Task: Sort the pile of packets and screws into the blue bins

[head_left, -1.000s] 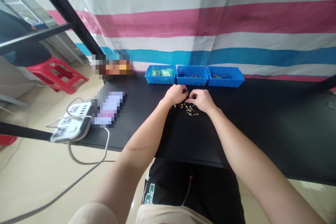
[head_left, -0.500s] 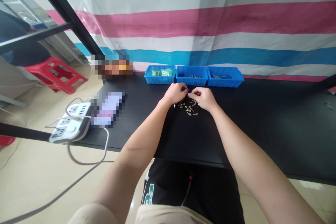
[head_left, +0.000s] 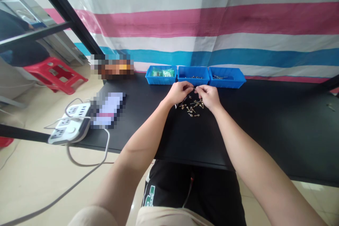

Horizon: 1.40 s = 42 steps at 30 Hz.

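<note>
My left hand [head_left: 180, 91] is closed in a pinch, its fingertips close to those of my right hand [head_left: 209, 95], which is also pinching. Between the two sets of fingertips a thin, small metal part [head_left: 195, 89] just shows; its exact kind is too small to make out. Below the hands, on the black table, lies a loose scatter of small brass-coloured metal pieces [head_left: 191, 109] with thin shanks and wider heads. Just behind the hands stands the middle blue bin [head_left: 192, 80], with small metal pieces inside.
A left blue bin [head_left: 161, 80] holds green-and-clear packets; thin metal pins lie in the right blue bin [head_left: 227, 82]. A white power strip [head_left: 70, 123] with cables and a blurred phone-like device [head_left: 109, 109] lie at left. Behind the black table [head_left: 265, 123] hangs a striped sheet [head_left: 169, 17].
Both hands have shifted slightly right and away from me, and the right hand's fingers have come up off the scattered pieces. A metal part now shows between the fingertips.
</note>
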Available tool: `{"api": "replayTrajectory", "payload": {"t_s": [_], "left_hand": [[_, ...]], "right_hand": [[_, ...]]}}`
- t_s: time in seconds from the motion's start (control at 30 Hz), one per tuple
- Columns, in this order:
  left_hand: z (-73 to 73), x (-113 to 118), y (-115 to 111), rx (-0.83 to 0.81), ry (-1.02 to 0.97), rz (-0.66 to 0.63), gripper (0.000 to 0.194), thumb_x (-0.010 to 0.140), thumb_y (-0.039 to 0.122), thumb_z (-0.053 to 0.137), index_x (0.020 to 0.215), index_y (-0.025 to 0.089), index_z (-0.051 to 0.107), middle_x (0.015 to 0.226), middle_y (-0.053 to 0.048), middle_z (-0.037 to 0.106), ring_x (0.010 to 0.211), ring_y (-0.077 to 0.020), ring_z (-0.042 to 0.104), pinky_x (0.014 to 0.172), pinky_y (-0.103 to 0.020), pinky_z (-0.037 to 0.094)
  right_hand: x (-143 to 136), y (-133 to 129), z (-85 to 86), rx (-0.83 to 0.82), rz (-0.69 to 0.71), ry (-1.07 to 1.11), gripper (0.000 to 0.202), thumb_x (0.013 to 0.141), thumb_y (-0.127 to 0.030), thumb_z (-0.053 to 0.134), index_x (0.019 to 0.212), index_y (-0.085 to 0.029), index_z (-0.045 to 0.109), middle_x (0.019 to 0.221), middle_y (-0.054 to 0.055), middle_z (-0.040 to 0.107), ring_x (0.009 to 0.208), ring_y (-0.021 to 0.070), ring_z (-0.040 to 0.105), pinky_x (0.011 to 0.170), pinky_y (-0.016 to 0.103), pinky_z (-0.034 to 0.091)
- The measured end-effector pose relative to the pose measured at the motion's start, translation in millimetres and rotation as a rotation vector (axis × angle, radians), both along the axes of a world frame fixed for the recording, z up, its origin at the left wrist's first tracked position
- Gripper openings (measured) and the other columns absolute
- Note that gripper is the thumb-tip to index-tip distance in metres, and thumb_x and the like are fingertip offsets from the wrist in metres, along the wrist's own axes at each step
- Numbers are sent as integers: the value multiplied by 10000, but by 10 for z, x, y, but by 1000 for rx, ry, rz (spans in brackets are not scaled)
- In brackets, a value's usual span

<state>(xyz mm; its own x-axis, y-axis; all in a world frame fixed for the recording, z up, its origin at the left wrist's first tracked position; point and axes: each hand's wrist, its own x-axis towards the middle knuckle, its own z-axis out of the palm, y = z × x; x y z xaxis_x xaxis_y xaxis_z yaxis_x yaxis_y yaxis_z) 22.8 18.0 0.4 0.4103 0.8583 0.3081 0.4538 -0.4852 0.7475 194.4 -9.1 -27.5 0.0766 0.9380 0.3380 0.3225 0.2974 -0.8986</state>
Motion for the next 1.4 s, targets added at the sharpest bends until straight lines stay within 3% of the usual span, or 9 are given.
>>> {"api": "replayTrajectory", "payload": {"t_s": [0.2, 0.33, 0.73, 0.87, 1.0, 1.2, 1.4], "left_hand": [[-9, -5, 27, -21, 73, 52, 185, 876, 220, 583, 948, 140, 734, 868, -32, 741, 785, -160, 634, 774, -273, 471], [-24, -9, 42, -26, 86, 44, 188, 881, 216, 564, 949, 143, 724, 892, -33, 746, 797, -159, 637, 778, -268, 476], [-39, 3, 41, -27, 58, 49, 197, 904, 234, 550, 970, 133, 706, 932, -47, 745, 834, -166, 647, 794, -275, 485], [-40, 14, 42, -31, 21, 127, 226, 908, 229, 564, 1063, 133, 698, 1008, -66, 749, 900, -182, 666, 857, -294, 500], [-43, 12, 51, -6, 49, 190, 249, 901, 177, 556, 1106, 138, 691, 1055, -86, 746, 953, -206, 677, 903, -319, 507], [-89, 12, 61, 124, 225, 160, 243, 885, 133, 528, 1051, 140, 705, 1052, -98, 736, 985, -228, 672, 926, -334, 508], [-81, 21, 34, 152, 326, 126, 232, 888, 163, 523, 1017, 127, 712, 1006, -110, 719, 936, -225, 666, 890, -325, 512]], "right_hand": [[-43, -28, 5, 16, 19, 75, 594, 771, -724, 611, 961, -171, 718, 742, 70, 698, 647, 187, 629, 581, 305, 478], [-38, -38, 13, 8, 70, 37, 630, 754, -771, 593, 920, -177, 726, 735, 64, 686, 635, 181, 605, 601, 321, 486], [-12, -53, 20, 35, 105, 46, 577, 768, -708, 636, 911, -160, 748, 780, 71, 715, 672, 175, 606, 629, 311, 479], [17, -31, -3, 33, 76, 2, 572, 795, -669, 623, 1043, -167, 740, 959, 101, 750, 735, 186, 626, 665, 323, 502], [38, -12, -17, 82, 5, -132, 591, 854, -587, 578, 1278, -183, 658, 1263, 134, 689, 833, 211, 637, 737, 358, 526], [33, 64, -86, 200, -156, -562, 606, 940, -474, 459, 1475, -190, 483, 1516, 129, 496, 1266, 331, 510, 1023, 494, 417], [-3, 53, -95, 86, -236, -737, 685, 942, -525, 433, 1540, -196, 378, 1588, 131, 393, 1172, 370, 464, 979, 567, 399]]}}
